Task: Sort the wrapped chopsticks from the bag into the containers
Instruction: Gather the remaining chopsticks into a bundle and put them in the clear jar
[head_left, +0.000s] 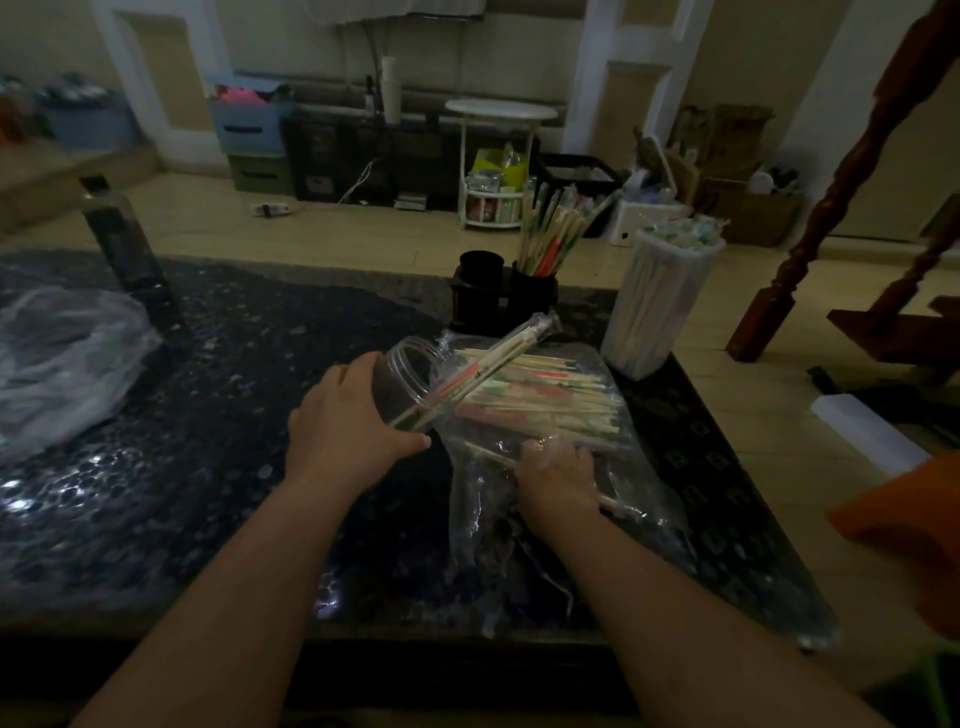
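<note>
Dim light. Left hand (353, 415) wraps round a clear plastic screw-top jar (402, 371) held tilted above the dark speckled tabletop (218, 415). A small bundle of wrapped chopsticks (483, 366) slants through or across it; can't tell which. Right hand (556, 470), apart from the left, sits fingers-curled on the near end of the clear plastic bag (613, 467), over one loose wrapped pair. Pinching or only pressing: can't tell. The bag still holds a thick flat pile of wrapped chopsticks (550, 400). Behind it, the tall white translucent tub (660, 312) looks packed to the rim. The black twin-cup holder (506, 301) has one cup bristling with sticks, the other apparently bare. Judgement: roughly mid-task, one container full, jar barely started, most of the bag left to sort.
</note>
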